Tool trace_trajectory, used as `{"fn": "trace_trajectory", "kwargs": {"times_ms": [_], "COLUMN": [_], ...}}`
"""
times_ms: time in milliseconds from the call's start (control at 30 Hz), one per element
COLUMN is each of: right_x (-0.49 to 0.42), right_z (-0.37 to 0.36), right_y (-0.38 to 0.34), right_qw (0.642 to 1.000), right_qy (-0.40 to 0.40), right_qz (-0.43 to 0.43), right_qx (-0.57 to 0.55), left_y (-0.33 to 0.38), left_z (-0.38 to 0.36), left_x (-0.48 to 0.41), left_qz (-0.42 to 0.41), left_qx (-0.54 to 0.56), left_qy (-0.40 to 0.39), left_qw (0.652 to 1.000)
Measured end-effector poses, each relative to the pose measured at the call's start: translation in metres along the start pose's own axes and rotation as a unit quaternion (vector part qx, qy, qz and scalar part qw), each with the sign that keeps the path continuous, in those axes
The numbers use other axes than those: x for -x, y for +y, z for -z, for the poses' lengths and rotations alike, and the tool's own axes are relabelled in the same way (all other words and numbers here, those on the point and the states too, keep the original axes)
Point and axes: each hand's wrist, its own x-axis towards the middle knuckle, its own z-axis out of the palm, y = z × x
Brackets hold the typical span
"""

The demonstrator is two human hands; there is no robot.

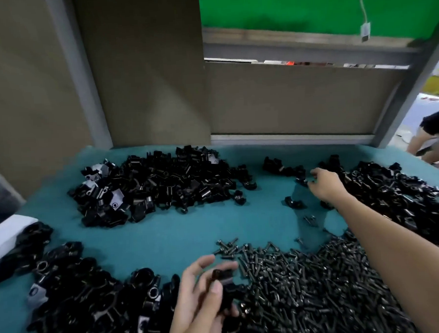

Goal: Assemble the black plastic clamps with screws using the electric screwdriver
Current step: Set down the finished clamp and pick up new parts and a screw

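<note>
Left hand [202, 302] nearest, thumb and fingers gripping one black clamp piece [225, 280] over the teal mat [153, 236]. Screw pile [309, 294] just right of it. My right hand [325, 185] is out at the far clamp pile [398, 195], fingers curled; can't tell if it's holding anything.

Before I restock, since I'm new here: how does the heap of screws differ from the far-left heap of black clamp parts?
The heap of screws is thin, slender pieces with small heads; the far-left heap of clamp parts is chunkier, blocky pieces. The screws lie near, beside the left hand; the clamp parts lie toward the far edge. Some clamp parts show white faces; the screws look dark. Both lie loose on the teal mat.
</note>
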Motion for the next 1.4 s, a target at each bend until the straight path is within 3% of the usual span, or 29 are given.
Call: {"fn": "trace_trajectory", "kwargs": {"times_ms": [67,167,233,333,400,500,533,600,867,1400], "right_x": [-0.012,-0.011,-0.004,0.031,0.076,0.166,0.195,0.241,0.295,0.303], "right_z": [-0.008,-0.013,-0.011,0.001,0.011,0.027,0.032,0.035,0.033,0.012], "right_y": [-0.005,-0.008,-0.013,-0.034,-0.055,-0.078,-0.083,-0.091,-0.086,-0.068], "right_qw": [0.998,0.978,0.980,0.998,0.976,0.862,0.824,0.791,0.803,0.821], "right_qy": [-0.014,0.041,0.054,0.014,-0.027,-0.193,-0.238,-0.289,-0.264,-0.235], "right_qz": [0.007,0.052,0.067,0.034,0.026,0.067,0.091,0.133,0.118,0.112], "right_qx": [0.060,0.197,0.178,-0.048,-0.214,-0.464,-0.507,-0.523,-0.522,-0.508], "left_y": [-0.001,-0.005,-0.006,-0.004,-0.001,0.000,0.001,0.001,0.001,-0.011], "left_z": [0.002,0.004,0.006,0.002,-0.002,-0.005,-0.007,-0.012,-0.018,-0.016], "left_x": [-0.004,-0.004,-0.003,-0.001,0.002,0.007,0.008,0.010,0.023,0.022], "left_qz": [-0.008,0.022,0.043,0.022,-0.009,-0.010,-0.006,0.001,0.021,0.011], "left_qx": [-0.019,-0.016,0.005,0.000,-0.024,-0.016,0.003,0.049,0.055,-0.006], "left_qy": [0.000,-0.002,-0.015,-0.012,-0.013,-0.010,-0.008,-0.014,-0.111,-0.104], "left_qw": [1.000,1.000,0.999,1.000,1.000,1.000,1.000,0.999,0.992,0.995]}}
